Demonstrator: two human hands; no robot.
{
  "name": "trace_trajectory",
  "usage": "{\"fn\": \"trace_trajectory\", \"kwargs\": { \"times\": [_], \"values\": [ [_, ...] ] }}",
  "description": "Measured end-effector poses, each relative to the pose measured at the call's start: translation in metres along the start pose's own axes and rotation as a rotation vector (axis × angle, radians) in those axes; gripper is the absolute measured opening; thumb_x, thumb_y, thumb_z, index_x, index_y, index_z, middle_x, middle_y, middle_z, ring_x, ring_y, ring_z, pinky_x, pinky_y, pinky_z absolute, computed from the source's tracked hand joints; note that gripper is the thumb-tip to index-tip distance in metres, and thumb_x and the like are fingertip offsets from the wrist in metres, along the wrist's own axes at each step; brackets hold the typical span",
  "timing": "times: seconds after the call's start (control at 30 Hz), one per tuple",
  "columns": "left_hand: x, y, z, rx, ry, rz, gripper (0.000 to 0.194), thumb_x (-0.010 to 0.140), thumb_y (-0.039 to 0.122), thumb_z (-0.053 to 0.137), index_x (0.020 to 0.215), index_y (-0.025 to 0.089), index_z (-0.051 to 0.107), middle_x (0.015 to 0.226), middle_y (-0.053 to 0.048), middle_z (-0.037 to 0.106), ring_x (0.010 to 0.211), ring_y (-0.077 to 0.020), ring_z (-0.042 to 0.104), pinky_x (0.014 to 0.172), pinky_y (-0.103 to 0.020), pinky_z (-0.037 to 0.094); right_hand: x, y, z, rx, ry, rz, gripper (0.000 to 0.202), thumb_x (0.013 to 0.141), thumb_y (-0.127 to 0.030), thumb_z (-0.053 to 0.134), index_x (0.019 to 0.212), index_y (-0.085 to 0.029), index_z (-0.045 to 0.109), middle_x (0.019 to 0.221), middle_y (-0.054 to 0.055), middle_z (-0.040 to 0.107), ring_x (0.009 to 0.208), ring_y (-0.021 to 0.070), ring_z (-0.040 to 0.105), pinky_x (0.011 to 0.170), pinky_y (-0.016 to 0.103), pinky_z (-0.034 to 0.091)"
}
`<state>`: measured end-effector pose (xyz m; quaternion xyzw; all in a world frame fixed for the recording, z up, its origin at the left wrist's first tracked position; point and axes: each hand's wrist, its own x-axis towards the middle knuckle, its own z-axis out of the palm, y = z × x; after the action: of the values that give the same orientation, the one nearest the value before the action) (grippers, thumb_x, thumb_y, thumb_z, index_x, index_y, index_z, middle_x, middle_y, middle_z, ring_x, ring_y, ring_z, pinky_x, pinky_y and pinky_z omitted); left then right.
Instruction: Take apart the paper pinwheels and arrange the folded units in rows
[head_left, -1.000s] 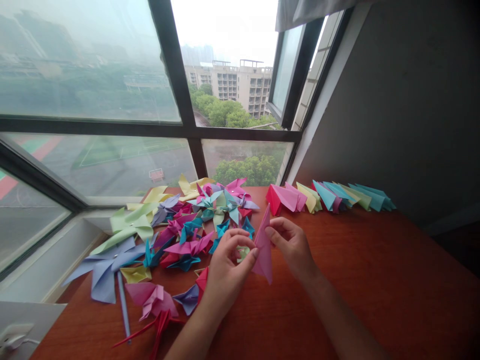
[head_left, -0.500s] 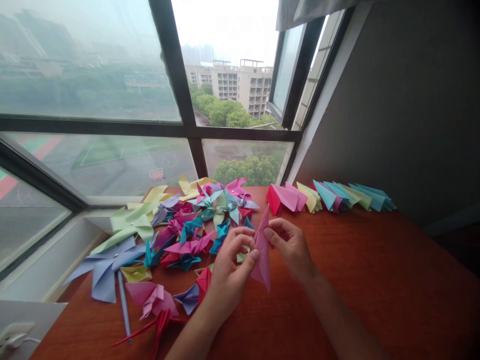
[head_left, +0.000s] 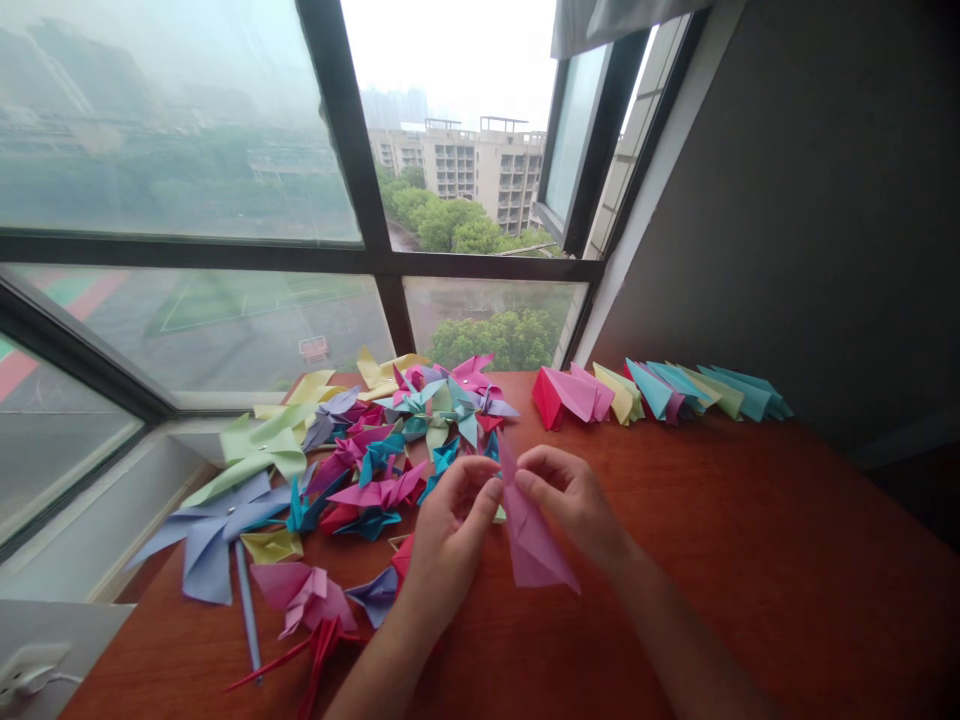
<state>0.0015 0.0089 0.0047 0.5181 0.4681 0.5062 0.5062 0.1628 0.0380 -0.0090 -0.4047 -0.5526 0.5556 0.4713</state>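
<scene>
The right hand [head_left: 576, 503] grasps a pink sheet of folded paper [head_left: 531, 542], thumb and index finger closed on its upper right part. The left hand [head_left: 452, 525] is half curled, its thumb and index fingertips at the paper's left edge (whether they press on it cannot be told from this angle).

The paper is between the two hands, raised over the reddish-brown wooden table [head_left: 720, 560]. Its long axis runs from a narrow tip, pointing away from the person, down to a wide end nearer the person that leans to the right. Most of its body hangs below the fingertips; the right hand is the nearer, with the firmer contact.

Left of the hands lies a crowded spread of multicoloured folded-paper figures [head_left: 382, 490], including a lavender-blue paper pinwheel [head_left: 231, 525] on a stick. Beyond the right hand, well apart, stands a row of folded-paper planes [head_left: 581, 395]. A dark-framed window [head_left: 285, 253] backs the table.
</scene>
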Motion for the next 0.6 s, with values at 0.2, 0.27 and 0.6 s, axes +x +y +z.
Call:
{"fn": "trace_trajectory", "kwargs": {
  "times": [0.2, 0.27, 0.6],
  "values": [
    [0.004, -0.004, -0.008, 0.052, 0.016, 0.008, 0.024, 0.087, 0.04, 0.065, 0.08, 0.017, 0.063, 0.073, -0.001, 0.06, 0.067, -0.0148, 0.057, 0.061, -0.022, 0.046, -0.004, -0.001, 0.004, -0.15, -0.217, -0.037, 0.027, 0.088, -0.044, 0.063, 0.086, -0.017, 0.067, 0.079, 0.002, 0.066, 0.072, 0.0138, 0.057, 0.066, 0.024, 0.046],
    [0.004, -0.006, -0.009, 0.062, 0.008, 0.012, 0.022, 0.086, 0.039, 0.066, 0.08, 0.017, 0.064, 0.073, -0.001, 0.061, 0.067, -0.015, 0.058, 0.06, -0.023, 0.047, -0.003, -0.001, 0.003, -0.187, -0.219, -0.051, 0.027, 0.088, -0.044, 0.062, 0.086, -0.017, 0.067, 0.08, 0.002, 0.066, 0.072, 0.0141, 0.057, 0.066, 0.025, 0.045],
    [0.003, -0.003, -0.012, 0.138, 0.165, 0.082, 0.019, 0.082, 0.035, 0.07, 0.08, 0.017, 0.069, 0.071, -0.002, 0.068, 0.064, -0.0154, 0.062, 0.057, -0.022, 0.049, -0.004, 0.004, 0.009, -0.202, -0.219, -0.062, 0.029, 0.091, -0.044, 0.06, 0.085, -0.017, 0.067, 0.078, 0.002, 0.064, 0.07, 0.0131, 0.055, 0.063, 0.023, 0.043]
  ]
}}
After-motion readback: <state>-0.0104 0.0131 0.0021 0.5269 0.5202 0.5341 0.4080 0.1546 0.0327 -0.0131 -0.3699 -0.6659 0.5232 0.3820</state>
